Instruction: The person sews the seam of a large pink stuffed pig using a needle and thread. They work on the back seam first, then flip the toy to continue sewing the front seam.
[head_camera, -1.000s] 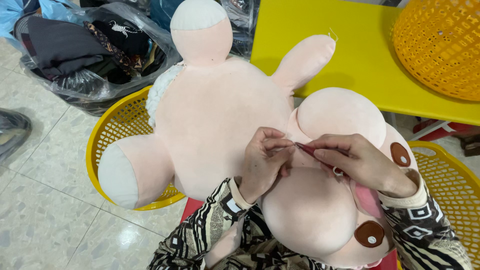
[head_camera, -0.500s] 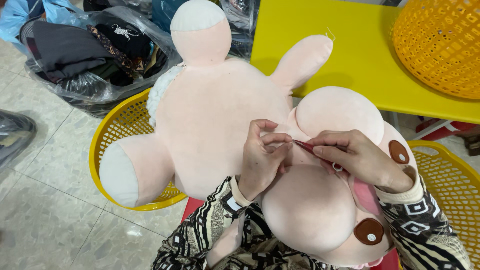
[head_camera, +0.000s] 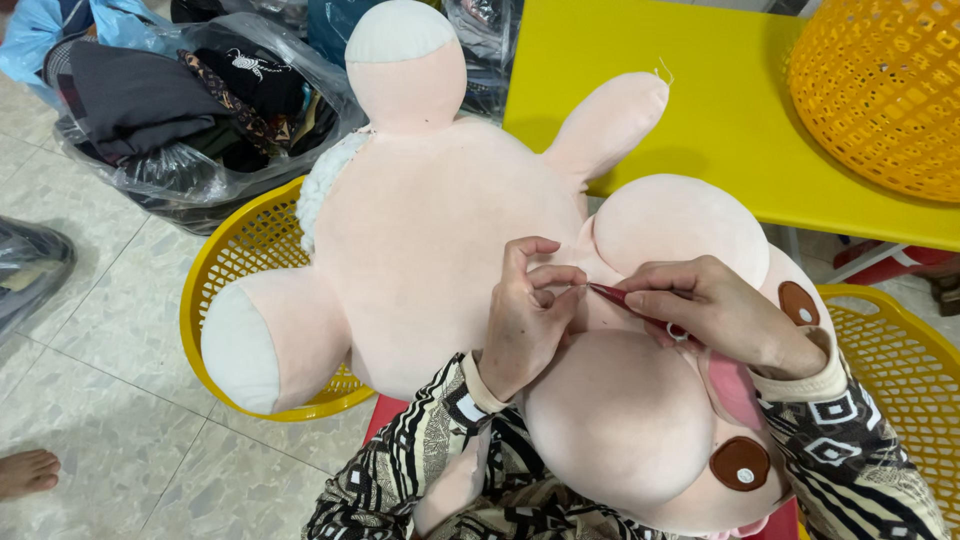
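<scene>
Pinching the pink plush toy seam, left hand fingers together; right hand fingers clamped on a red tool.

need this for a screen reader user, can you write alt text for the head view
Two hands work at the neck seam of a big pink plush toy lying on the person's lap: the left hand pinches the fabric, the right hand holds a thin red tool to it. Yellow baskets, a yellow table and bagged clothes surround them.

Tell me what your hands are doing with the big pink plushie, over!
Left hand pinching the pink plush toy at its neck seam. Right hand holding a small red tool against that spot. Nothing blocking.
</scene>
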